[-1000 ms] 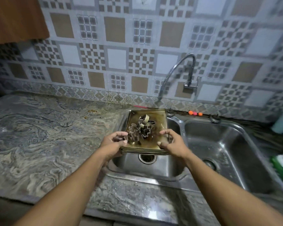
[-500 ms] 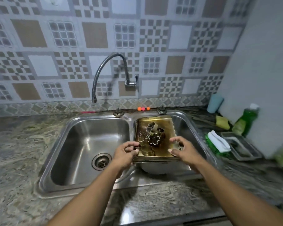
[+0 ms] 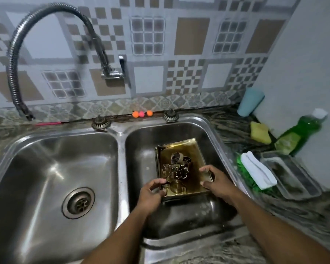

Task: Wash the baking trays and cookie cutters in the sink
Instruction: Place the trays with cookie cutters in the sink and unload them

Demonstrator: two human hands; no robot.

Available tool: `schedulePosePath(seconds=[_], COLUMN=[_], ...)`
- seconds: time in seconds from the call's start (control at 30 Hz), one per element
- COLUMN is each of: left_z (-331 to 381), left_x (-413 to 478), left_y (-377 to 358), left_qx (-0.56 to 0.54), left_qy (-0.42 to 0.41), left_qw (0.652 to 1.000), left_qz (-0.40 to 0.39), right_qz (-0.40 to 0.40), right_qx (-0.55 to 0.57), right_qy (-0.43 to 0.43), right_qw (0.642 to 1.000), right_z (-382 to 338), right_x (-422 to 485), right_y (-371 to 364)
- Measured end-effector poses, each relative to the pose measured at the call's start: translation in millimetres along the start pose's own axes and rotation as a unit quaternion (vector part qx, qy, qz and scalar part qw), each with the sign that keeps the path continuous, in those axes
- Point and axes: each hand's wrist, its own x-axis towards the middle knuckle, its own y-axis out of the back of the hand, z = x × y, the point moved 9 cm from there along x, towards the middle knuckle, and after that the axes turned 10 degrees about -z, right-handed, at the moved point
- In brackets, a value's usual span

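A brass-coloured baking tray (image 3: 191, 153) sits low inside the right basin of a steel double sink (image 3: 122, 141). Several metal cookie cutters (image 3: 176, 169), some flower-shaped, lie on it. My left hand (image 3: 151, 191) grips the tray's near left corner, fingers curled over the rim. My right hand (image 3: 217, 182) holds the near right edge, thumb on the rim and fingers on top. A second tray edge seems to show under the first.
A flexible tap hose (image 3: 51, 25) arcs over the left basin, whose drain (image 3: 78, 202) is bare. On the right counter lie a white cloth (image 3: 257, 172) on green scrubber, a yellow sponge (image 3: 260, 132), a green soap bottle (image 3: 299, 134), a teal cup (image 3: 251, 103) and a glass dish (image 3: 291, 176).
I carried the tray with the cutters from over the left basin to the right basin and lowered it deep inside. Both hands kept their hold.
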Motion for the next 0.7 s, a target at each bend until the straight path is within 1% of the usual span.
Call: schedulePosePath(seconds=[0.1, 0.2, 0.37, 0.5, 0.57, 0.67, 0.7], left_z=[-15.4, -30.4, -48.2, -53.7, -54.5, -52.0, -49.9], left_x=[14.1, 23.1, 34.7, 41.9, 44.3, 44.3, 43.5], left_y=[-8.7, -19.6, -38.0, -37.0, -33.4, -30.7, -30.5], left_qx=[-0.025, -0.036, -0.035, -0.035, -0.034, -0.033, -0.032], left_qy=[0.018, 0.043, 0.075, 0.083, 0.076, 0.084, 0.087], left_qw=[0.999, 0.998, 0.996, 0.994, 0.994, 0.994, 0.994], left_qz=[0.024, 0.029, 0.032, 0.053, 0.064, 0.061, 0.058], right_qz=[-0.026, -0.045, -0.019, 0.006, 0.034, 0.07, 0.072], right_qx=[-0.005, -0.009, -0.104, -0.2, -0.265, -0.405, -0.429], right_qy=[-0.04, -0.086, -0.12, -0.101, -0.08, -0.044, -0.035], right_qw=[0.999, 0.995, 0.987, 0.975, 0.96, 0.911, 0.9], right_z=[26.3, 50.0, 73.3, 69.2, 57.6, 33.4, 29.9], right_x=[26.3, 42.5, 58.5, 64.3, 62.5, 57.2, 57.2], right_y=[-3.1, -7.3, -2.4, 0.4, 0.5, 1.1, 0.1])
